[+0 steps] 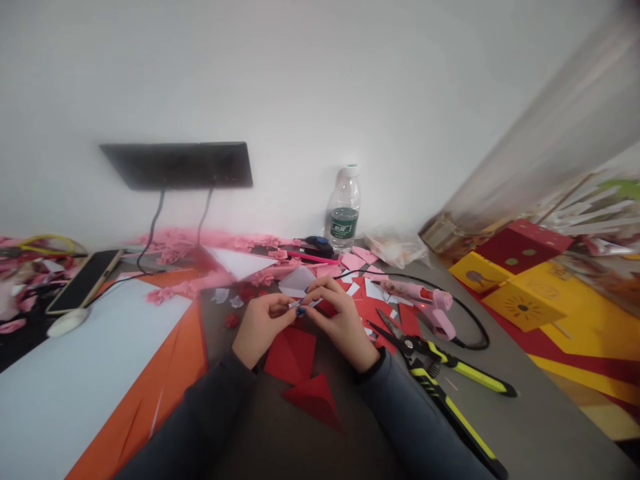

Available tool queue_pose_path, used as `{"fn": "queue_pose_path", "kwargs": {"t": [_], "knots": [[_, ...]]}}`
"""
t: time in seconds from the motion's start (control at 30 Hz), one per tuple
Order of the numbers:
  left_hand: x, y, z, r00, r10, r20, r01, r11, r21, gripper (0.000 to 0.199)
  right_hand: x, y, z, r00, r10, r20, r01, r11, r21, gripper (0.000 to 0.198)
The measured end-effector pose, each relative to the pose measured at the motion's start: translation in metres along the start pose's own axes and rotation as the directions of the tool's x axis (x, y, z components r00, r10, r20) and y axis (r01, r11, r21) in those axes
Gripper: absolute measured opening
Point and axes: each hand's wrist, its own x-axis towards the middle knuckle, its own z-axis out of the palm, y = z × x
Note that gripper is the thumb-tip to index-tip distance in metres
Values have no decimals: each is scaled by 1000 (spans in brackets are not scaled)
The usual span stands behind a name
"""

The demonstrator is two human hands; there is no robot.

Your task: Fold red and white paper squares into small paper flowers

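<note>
Evidently for fine control, the left hand and right hand pinch a small paper between them, while glue gun and snips lie rightward, presumably for easy reach.

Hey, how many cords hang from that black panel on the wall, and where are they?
2. The left cord curves down to the table; the right cord drops toward the pink trimmings, its lower end hidden. Others may be hidden behind the panel.

Long dark blue-grey sleeves, cuffs at wrists; right hand: blue nails.
</note>
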Motion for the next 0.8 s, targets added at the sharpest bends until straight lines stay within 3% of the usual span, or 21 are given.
{"fn": "queue_pose_path", "kwargs": {"t": [0.2, 0.43, 0.63, 0.8], "knots": [[-1, -3, -2, 996, 90, -26, -85, 985, 153, 5, 1, 0, 0, 997, 28, 78, -28, 1000, 2, 9], [-2, -2, 1, 992, 124, -8, -121, 978, 169, 4, -1, -5, 0, 996, 2, 90, -1, 1000, -9, 13], [-4, -1, 3, 996, 53, 71, -58, 996, 71, 15, 0, -4, 1, 994, 75, 84, -87, 985, 149, 17], [-5, 0, 3, 997, -36, 68, 38, 999, -36, 21, 0, 2, 2, 991, 116, 70, -126, 980, 157, 17]]}}
